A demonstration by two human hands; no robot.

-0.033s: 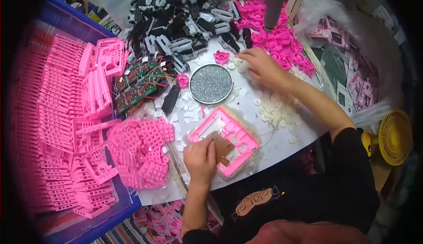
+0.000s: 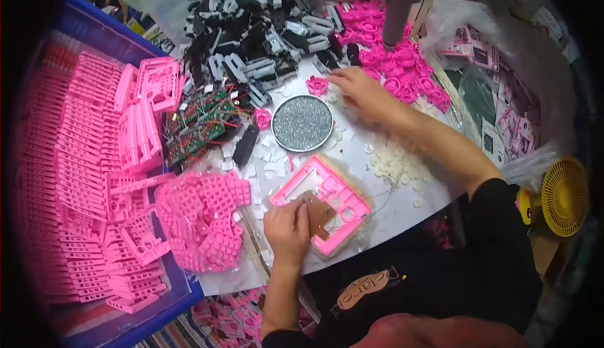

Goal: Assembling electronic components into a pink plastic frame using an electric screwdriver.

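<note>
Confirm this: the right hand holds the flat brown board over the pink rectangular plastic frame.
The side is wrong: the head view shows the left hand holding the flat brown board over the pink rectangular plastic frame. The rest stands.

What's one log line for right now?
left hand: holding brown board at pink frame; right hand: beside small pink part; pink button grids: left of frame

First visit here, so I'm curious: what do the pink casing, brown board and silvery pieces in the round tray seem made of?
Pink casing: likely smooth moulded plastic, judging by its uniform colour and shaped cut-outs. Brown board: perhaps dull resin laminate, looking thin and flat; uncertain. Silvery pieces: probably bright metal, given their glitter.
</note>
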